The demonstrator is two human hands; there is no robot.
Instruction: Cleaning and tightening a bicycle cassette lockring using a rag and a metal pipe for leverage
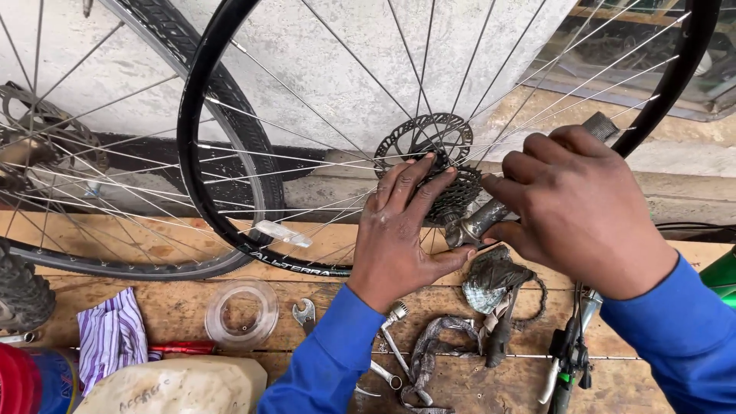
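Note:
A black-rimmed bicycle wheel (201,100) stands upright on a wooden bench. Its hub carries a brake disc (426,135) behind and a gear cassette (460,196) in front. My left hand (402,222) lies flat with spread fingers against the cassette. My right hand (571,207) grips the handle of a grey metal tool (479,221) whose head sits at the cassette's centre. Both arms wear blue sleeves.
A second wheel with a knobby tyre (23,295) leans at the left. On the wooden bench (176,307) lie a clear plastic ring (242,313), spanners (305,313), a striped cloth (111,333), greasy rags (491,282), brake levers (569,360) and a whitish container (176,387).

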